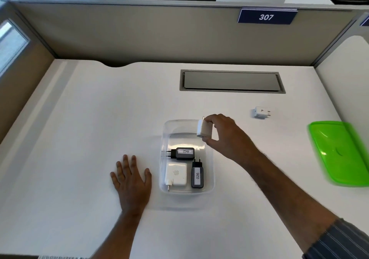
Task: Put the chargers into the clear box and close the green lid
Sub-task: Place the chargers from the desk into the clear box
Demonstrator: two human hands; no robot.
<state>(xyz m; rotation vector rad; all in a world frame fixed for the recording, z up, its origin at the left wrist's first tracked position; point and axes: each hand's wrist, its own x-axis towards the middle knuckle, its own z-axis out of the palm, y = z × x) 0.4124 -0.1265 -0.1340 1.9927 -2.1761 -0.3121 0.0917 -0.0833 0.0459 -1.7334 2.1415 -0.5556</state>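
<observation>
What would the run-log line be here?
right hand: holds white charger over clear box | left hand: flat on desk | green lid: off

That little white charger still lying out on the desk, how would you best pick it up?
Probably from above, pinching the small white charger across its blocky body on the two flat sides, near and far. Its prongs stick out to the right, so stay off that end. The right hand is nearest but is holding another white charger.

Bright, even light; wide-angle bending at edges; green lid (341,153) motion-blurred.

five chargers (204,128), one clear box (209,181), one green lid (339,153)
</observation>
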